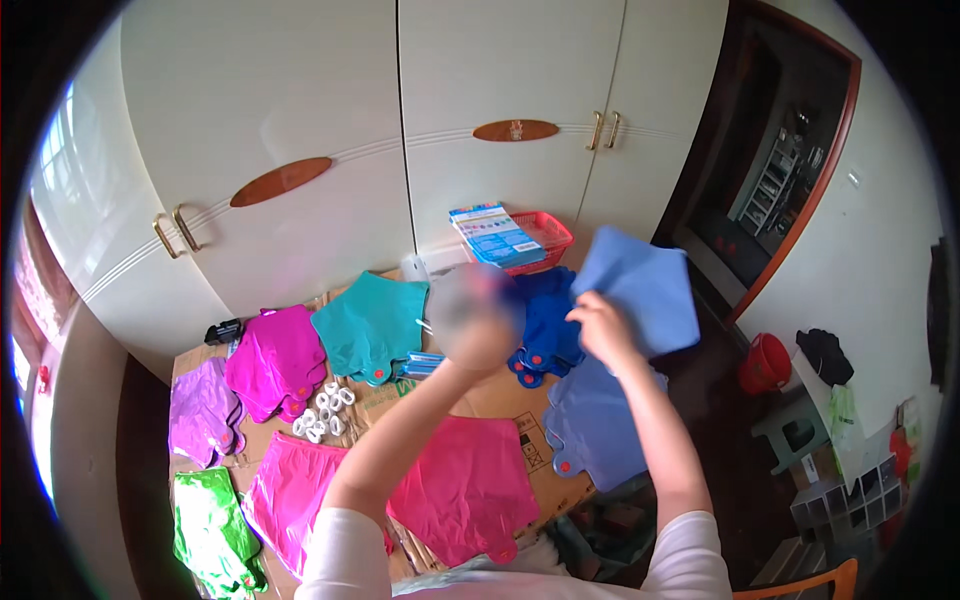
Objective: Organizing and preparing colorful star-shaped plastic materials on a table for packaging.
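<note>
My right hand is closed on the edge of a light blue, flat, bag-like piece, lifted above the table's right side. Below it lies a stack of periwinkle pieces with a scalloped edge and a red dot. Smeared by blur, my left hand is over the back middle of the table; its fingers and anything in them cannot be made out. Close to it are dark blue pieces, a teal piece and thin blue-and-white packets.
Magenta, lilac, green and pink pieces cover the cardboard-topped table. White rings lie among them. Behind stands a red basket with blue printed packages. A red bucket stands at right.
</note>
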Available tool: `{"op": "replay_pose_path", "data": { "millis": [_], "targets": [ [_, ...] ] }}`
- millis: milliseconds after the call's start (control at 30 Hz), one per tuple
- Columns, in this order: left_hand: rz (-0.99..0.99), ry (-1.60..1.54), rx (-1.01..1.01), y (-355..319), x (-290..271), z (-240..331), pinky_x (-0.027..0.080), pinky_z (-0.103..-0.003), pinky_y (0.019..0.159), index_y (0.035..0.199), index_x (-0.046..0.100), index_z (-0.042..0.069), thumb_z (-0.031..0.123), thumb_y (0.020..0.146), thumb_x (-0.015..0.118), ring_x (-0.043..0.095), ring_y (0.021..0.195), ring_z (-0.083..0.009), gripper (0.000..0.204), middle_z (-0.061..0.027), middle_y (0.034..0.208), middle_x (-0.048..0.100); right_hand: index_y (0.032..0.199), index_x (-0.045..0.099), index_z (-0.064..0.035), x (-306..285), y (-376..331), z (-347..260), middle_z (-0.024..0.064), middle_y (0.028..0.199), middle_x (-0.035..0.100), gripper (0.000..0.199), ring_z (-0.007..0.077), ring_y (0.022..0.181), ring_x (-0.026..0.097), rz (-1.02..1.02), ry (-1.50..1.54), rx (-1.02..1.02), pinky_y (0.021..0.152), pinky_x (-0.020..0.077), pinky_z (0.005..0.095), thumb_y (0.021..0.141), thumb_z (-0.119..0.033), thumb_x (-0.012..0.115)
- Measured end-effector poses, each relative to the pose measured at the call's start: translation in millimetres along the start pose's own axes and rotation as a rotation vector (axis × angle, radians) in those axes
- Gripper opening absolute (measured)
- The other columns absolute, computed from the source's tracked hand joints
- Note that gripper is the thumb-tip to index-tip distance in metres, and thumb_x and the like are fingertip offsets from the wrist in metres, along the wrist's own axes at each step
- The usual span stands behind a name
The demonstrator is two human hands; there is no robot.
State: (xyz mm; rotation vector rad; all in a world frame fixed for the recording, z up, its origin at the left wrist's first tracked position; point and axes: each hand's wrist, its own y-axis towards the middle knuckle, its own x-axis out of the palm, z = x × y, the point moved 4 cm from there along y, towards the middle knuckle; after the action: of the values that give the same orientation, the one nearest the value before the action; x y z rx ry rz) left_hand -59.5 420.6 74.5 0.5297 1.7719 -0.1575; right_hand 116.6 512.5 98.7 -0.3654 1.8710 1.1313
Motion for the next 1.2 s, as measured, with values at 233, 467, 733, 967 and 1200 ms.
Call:
{"op": "replay_pose_path", "data": {
  "millis": [233, 467, 733, 967, 1200],
  "targets": [
    [0.061, 0.250, 0.312, 17, 45, -31, 0.043, -0.032, 0.079, 0.077, 0.067, 0.025, 0.027, 0.074, 0.059, 0.053, 0.099, -0.0137, 0.009, 0.0096, 0.100, 0.059, 0.085, 0.069, -0.0062, 86, 14, -33, 0.0093, 0.094, 0.058, 0.018, 0.0286, 0.087, 0.060, -0.296, 0.019, 0.024, 0.077, 0.0484, 0.0397, 0.076, -0.005, 0.053],
    [0.067, 0.227, 0.251, 4, 57, -39, 0.044, -0.032, 0.076, 0.070, 0.066, 0.023, 0.022, 0.072, 0.058, 0.059, 0.086, -0.0154, 0.008, 0.0061, 0.076, 0.062, 0.087, 0.068, -0.0031, 91, 12, -52, 0.0103, 0.097, 0.054, 0.028, 0.0270, 0.094, 0.056, -0.373, -0.016, -0.023, 0.080, 0.0470, 0.0383, 0.075, -0.028, 0.067],
    [-0.310, -0.201, -0.139, -42, 41, -79, 0.046, -0.038, 0.081, 0.093, 0.066, 0.016, 0.010, 0.076, 0.052, 0.061, 0.095, -0.0231, 0.022, -0.0053, 0.097, 0.064, 0.075, 0.067, -0.0048, 105, 8, -52, 0.0089, 0.089, 0.056, 0.014, 0.0274, 0.083, 0.059, -0.271, -0.086, -0.100, 0.070, 0.0496, 0.0393, 0.075, -0.018, 0.063],
    [-0.534, -0.297, -0.272, -59, 39, -91, 0.048, -0.039, 0.083, 0.100, 0.067, 0.013, 0.024, 0.082, 0.050, 0.060, 0.098, -0.0290, 0.027, -0.0099, 0.101, 0.064, 0.071, 0.067, -0.0051, 109, 10, -40, 0.0092, 0.081, 0.059, 0.010, 0.0294, 0.074, 0.061, -0.150, 0.046, 0.076, 0.066, 0.0494, 0.0405, 0.074, -0.014, 0.062],
    [-0.409, -0.228, -0.442, -28, 34, -61, 0.052, -0.038, 0.073, 0.089, 0.069, 0.007, 0.058, 0.077, 0.054, 0.065, 0.089, -0.0279, 0.054, -0.0132, 0.093, 0.067, 0.071, 0.068, -0.0070, 106, 11, -41, 0.0081, 0.081, 0.059, 0.008, 0.0286, 0.074, 0.061, -0.127, 0.082, 0.119, 0.066, 0.0491, 0.0397, 0.071, -0.015, 0.068]
  ]
}}
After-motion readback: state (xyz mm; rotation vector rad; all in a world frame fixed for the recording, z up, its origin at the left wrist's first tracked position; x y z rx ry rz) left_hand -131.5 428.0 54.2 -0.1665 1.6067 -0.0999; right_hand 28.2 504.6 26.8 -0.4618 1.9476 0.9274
